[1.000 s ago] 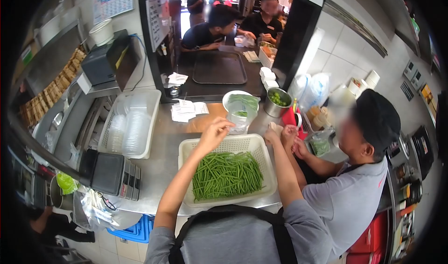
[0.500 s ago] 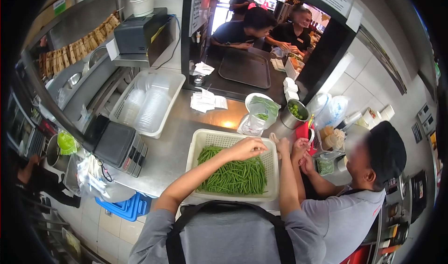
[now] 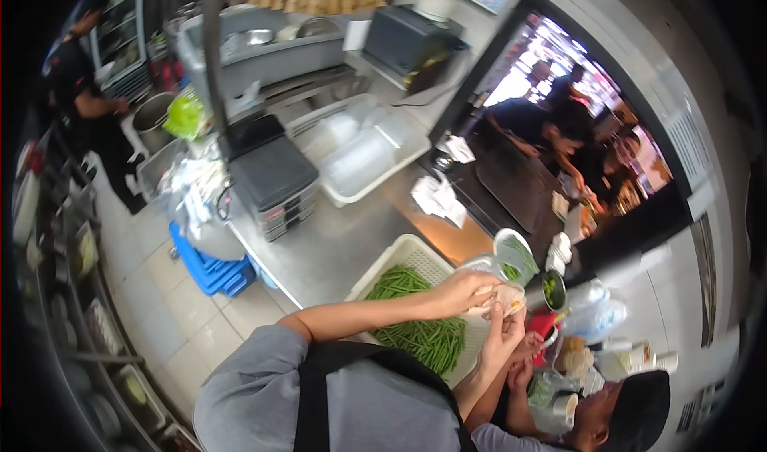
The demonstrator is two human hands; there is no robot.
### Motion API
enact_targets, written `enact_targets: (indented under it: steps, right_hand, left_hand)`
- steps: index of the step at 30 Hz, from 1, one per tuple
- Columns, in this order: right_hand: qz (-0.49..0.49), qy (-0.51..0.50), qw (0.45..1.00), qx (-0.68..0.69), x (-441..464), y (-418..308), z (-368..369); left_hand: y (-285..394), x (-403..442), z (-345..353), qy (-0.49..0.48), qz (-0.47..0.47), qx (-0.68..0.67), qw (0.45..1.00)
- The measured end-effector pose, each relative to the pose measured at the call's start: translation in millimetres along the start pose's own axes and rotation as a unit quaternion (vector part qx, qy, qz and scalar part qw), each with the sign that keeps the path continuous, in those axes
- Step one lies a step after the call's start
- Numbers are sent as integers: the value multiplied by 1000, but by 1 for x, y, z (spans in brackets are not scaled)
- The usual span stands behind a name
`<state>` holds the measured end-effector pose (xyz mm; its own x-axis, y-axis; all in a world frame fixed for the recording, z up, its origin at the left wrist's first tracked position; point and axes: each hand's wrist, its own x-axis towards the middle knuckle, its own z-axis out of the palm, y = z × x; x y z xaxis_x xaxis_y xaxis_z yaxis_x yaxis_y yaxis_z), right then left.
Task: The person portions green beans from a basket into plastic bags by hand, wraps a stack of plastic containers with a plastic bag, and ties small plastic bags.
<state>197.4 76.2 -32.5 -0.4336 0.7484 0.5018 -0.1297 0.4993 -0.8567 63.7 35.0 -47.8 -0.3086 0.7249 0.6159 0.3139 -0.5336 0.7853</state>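
My left hand [image 3: 470, 294] and my right hand [image 3: 503, 334] are close together beyond the right side of the basket. Their fingers are closed on a small, pale beige, crumpled-looking item [image 3: 510, 297] whose kind I cannot make out. Below my forearms, a cream perforated plastic basket [image 3: 393, 252] holds a heap of cut green beans [image 3: 423, 336]. Just past my hands stands a white tub [image 3: 511, 240] with a clear bag and green pieces in it. Beside it is a metal pot [image 3: 554, 290] with small green fruits.
A co-worker in a black cap [image 3: 643, 408] stands close on my right, hands near mine. White papers [image 3: 438, 200] lie by the serving window. Clear plastic containers [image 3: 363, 160] fill another basket. A black-lidded box [image 3: 272, 164] and blue crate [image 3: 208, 264] are left.
The view has turned and tilted, shifting the basket to the right. My left hand has come over to my right, and both now hold the pale item that was at my right hand.
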Motion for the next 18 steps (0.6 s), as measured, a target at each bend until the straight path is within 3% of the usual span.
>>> enact_targets:
  steps: [4, 7, 9, 11, 12, 14, 16, 18]
  right_hand:
    - [-29, -14, 996, 89, 9, -24, 67]
    - [-53, 1, 989, 135, 18, -4, 117]
    - [-114, -124, 982, -85, 21, 27, 139]
    - [-145, -282, 903, -290, 23, 42, 162]
    - [-170, -317, 889, -283, 20, 47, 169]
    - [-221, -379, 858, -268, 3, 57, 169]
    - [-141, -363, 893, -228, 1, 55, 170]
    - [-74, -341, 912, -214, -4, 58, 165]
  left_hand:
    - [29, -8, -75, 53, -44, 221, 973]
    - [35, -19, -114, 98, -12, 441, 892]
    - [29, -31, -142, 133, -5, 580, 803]
    - [2, -62, -175, 95, -126, 554, 818]
    - [9, -78, -197, 39, -187, 527, 828]
    - [28, -110, -241, 119, -121, 415, 894]
    - [33, -145, -285, 231, -104, 385, 888]
    - [36, -185, -335, 377, -148, 337, 850]
